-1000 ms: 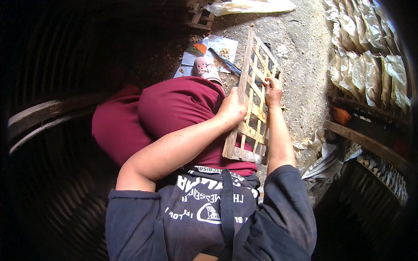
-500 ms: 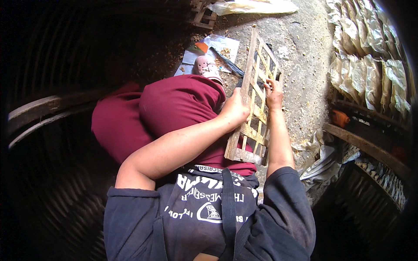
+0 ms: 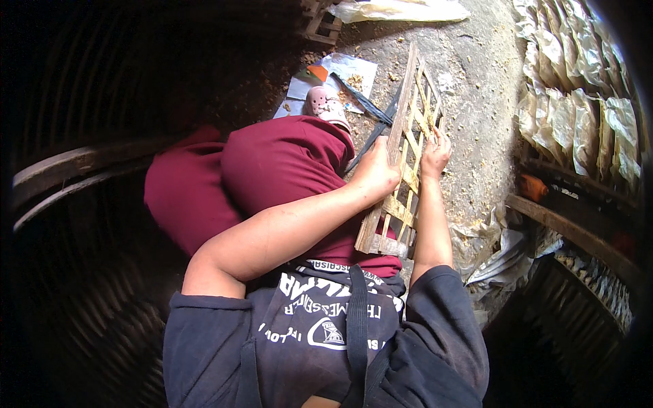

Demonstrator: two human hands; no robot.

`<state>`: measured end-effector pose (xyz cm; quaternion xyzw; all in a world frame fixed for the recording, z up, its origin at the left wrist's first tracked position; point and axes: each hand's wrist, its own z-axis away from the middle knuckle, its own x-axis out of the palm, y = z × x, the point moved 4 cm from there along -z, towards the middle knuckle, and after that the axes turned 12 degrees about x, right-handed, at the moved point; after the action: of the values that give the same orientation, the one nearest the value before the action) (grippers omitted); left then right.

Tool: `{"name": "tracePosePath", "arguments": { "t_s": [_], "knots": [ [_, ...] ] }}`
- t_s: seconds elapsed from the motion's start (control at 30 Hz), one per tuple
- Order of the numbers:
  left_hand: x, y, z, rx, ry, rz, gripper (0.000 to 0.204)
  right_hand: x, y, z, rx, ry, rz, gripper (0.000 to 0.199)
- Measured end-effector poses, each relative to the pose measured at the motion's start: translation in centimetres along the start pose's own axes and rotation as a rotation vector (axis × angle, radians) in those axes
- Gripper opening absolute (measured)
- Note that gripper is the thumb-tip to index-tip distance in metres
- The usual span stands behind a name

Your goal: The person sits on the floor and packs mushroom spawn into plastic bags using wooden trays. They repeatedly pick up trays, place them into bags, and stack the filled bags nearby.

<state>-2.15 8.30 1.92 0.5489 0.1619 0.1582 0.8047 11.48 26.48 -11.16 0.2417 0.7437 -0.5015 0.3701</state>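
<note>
A wooden lattice frame [image 3: 402,109] with pale woven slats stands tilted on its edge in front of me, its near end against my lap. My left hand [image 3: 376,171] is closed round the left rail at about mid-length. On the other side, my right hand [image 3: 435,156] has its bent fingers against the slats and the right edge; its fingertips partly overlap the lattice. A dark strap [image 3: 364,102] runs over the ground behind the frame.
A pink clog [image 3: 325,105] is on my foot, beside white paper sheets [image 3: 354,70] and an orange piece [image 3: 316,73]. Racks of crinkled translucent sheets [image 3: 578,129] stand at right. Crumpled plastic [image 3: 500,255] lies nearer me. Crumbs dot the concrete floor [image 3: 476,88].
The lattice frame has swung slightly to the right and turned more edge-on. Both hands have shifted with it, and my right hand's fingers have moved a little along the slats.
</note>
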Motion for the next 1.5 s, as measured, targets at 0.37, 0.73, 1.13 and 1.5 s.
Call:
{"name": "tracePosePath", "arguments": {
  "t_s": [0.37,0.73,1.13,1.5],
  "knots": [
    [-0.1,-0.2,-0.1,0.044,0.019,-0.116,0.047,4.0,0.7,-1.4,0.553,-0.290,-0.171,0.030],
    [-0.2,1.7,0.4,0.065,-0.020,-0.160,0.053,1.9,0.3,-1.8,0.722,-0.238,-0.123,0.029],
    [-0.4,2.7,0.5,0.114,0.012,-0.220,0.056,2.0,2.7,-2.2,0.527,-0.081,0.038,0.017],
    [-0.3,2.4,0.3,0.136,0.040,-0.246,0.053,-1.9,-2.4,2.2,0.222,0.001,0.341,0.038]
  ]
}}
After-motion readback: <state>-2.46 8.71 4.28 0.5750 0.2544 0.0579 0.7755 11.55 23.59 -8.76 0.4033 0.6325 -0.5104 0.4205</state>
